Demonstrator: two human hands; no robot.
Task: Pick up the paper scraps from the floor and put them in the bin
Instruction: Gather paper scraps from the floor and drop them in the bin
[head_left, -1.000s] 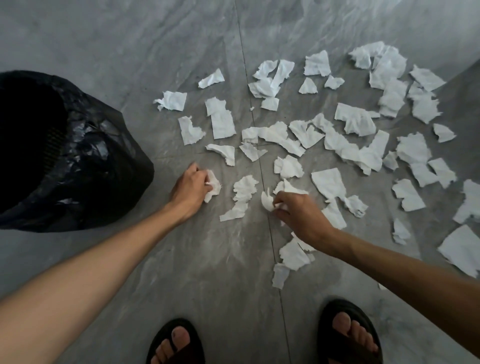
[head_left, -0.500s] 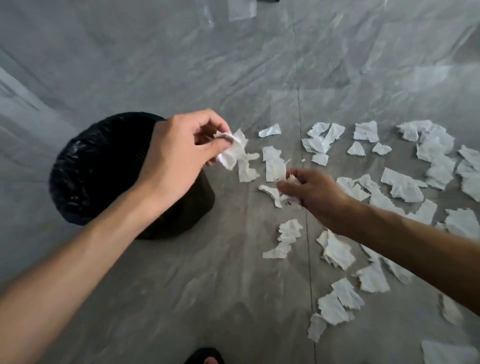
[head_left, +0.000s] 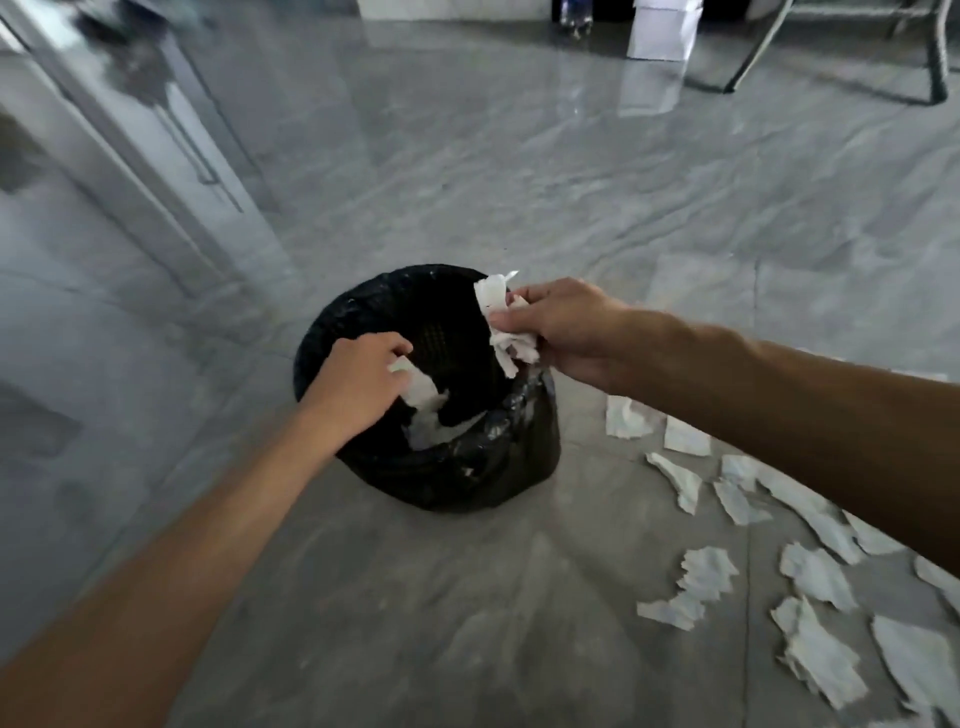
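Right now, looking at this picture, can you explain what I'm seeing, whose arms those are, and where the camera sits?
The camera is worn on a person's head, looking down, so both bare arms are the wearer's. The left hand reaches into a round bin lined with a black plastic bag, its fingers around a white paper scrap. The right hand grips a bunch of crumpled white scraps over the bin's rim. More torn white paper pieces lie on the grey marble-look floor to the right.

Dim, soft indoor light with a cool grey cast. The glossy floor shows pale glare near its far edge. Motion blur smears the upper left corner and the paper scraps. Wide-angle distortion bends lines at the edges. The bin interior is underexposed.
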